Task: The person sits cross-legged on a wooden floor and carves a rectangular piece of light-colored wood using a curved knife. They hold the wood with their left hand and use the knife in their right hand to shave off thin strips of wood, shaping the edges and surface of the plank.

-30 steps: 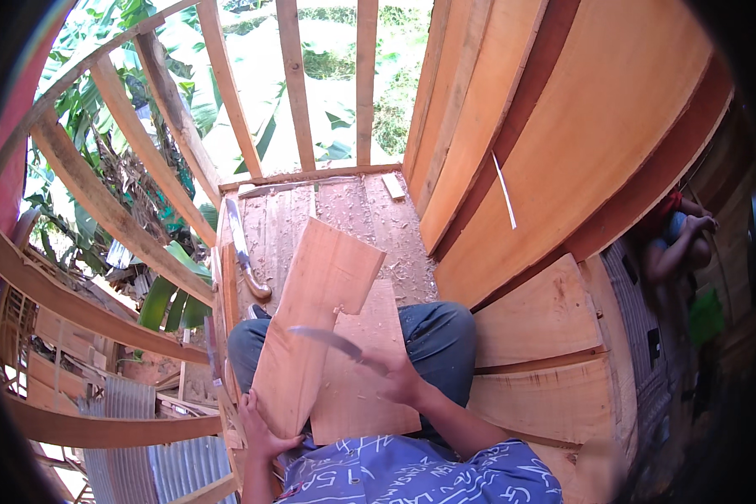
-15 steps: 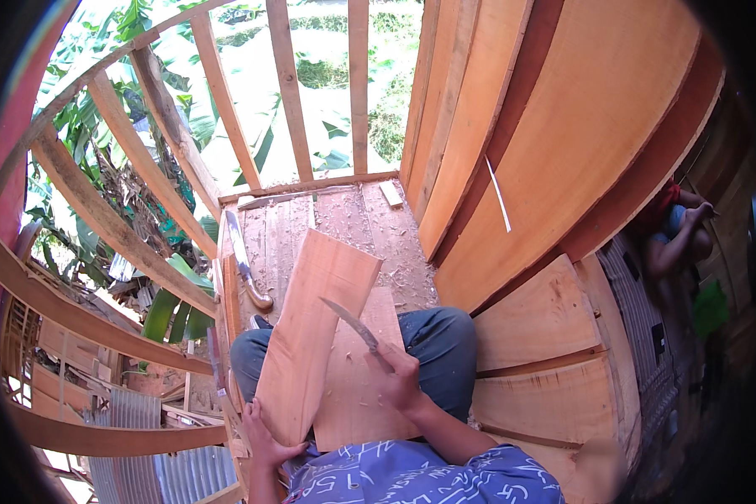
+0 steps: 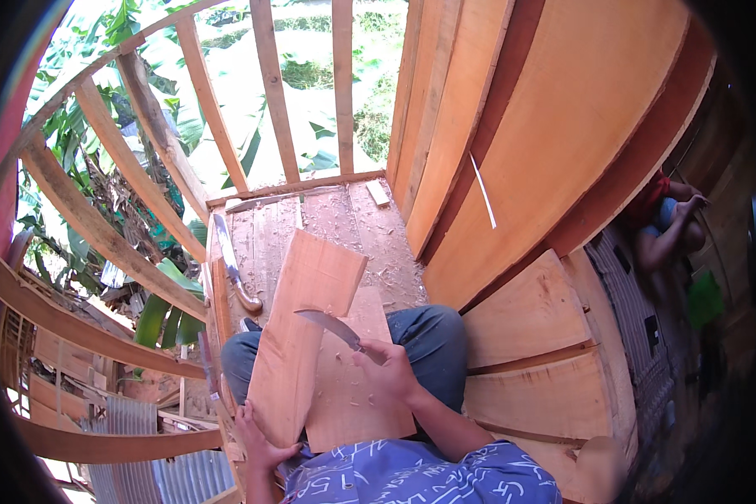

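A wooden board [image 3: 298, 336] leans at a slant across my lap, its far end tilted to the right. My left hand [image 3: 262, 443] grips its near left corner, thumb on the near edge and fingers along the side. In my right hand [image 3: 386, 374] is a knife [image 3: 329, 324] with a curved blade, closed around the handle. Its blade points left and lies over the right part of the board; whether it touches the wood I cannot tell. A second, flat wooden board [image 3: 354, 401] lies beneath and to the right, with shavings on it.
A large knife [image 3: 229, 259] with a wooden handle lies on the shaving-strewn plank floor [image 3: 336, 220] at left. Beyond is a small wood block [image 3: 378, 195]. Slatted railing [image 3: 275, 92] borders the front and left; wooden panels [image 3: 554, 143] stand at right. Another person [image 3: 676, 214] sits far right.
The knife in my right hand has turned, its blade now lying flatter and pointing more to the left. My left hand keeps its grip on the board. The whole view has shifted slightly.
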Action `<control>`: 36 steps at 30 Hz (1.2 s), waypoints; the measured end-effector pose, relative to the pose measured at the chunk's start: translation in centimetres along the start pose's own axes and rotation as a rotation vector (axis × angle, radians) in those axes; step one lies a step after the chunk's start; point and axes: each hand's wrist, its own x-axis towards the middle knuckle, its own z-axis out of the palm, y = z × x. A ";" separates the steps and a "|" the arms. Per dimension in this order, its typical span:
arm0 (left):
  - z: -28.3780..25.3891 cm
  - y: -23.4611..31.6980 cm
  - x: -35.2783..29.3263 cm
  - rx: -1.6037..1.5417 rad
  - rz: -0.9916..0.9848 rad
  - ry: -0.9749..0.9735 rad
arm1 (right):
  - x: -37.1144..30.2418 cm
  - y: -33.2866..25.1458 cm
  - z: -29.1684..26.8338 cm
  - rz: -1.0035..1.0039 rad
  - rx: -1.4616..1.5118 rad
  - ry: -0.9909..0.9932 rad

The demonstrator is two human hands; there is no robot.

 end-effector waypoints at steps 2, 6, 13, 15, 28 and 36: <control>0.2 -0.7 -0.2 0.008 0.006 -0.010 | -0.3 -0.9 -0.1 -0.014 0.006 0.104; 0.6 -1.9 -0.1 0.028 0.076 -0.008 | -1.1 -2.1 0.4 -0.194 -0.072 0.177; 0.8 -1.0 -0.1 -0.049 0.008 -0.033 | -1.3 -1.8 0.4 -0.131 -0.061 0.134; 0.7 -0.8 0.0 -0.026 0.007 -0.046 | -1.2 -1.6 0.6 0.012 0.155 0.060; 0.2 -0.6 0.2 0.072 0.006 -0.020 | 0.4 -0.4 0.8 0.125 0.249 0.055; 0.7 -1.0 -0.4 -0.013 0.010 0.028 | -0.3 -2.6 -1.1 0.349 0.304 -0.439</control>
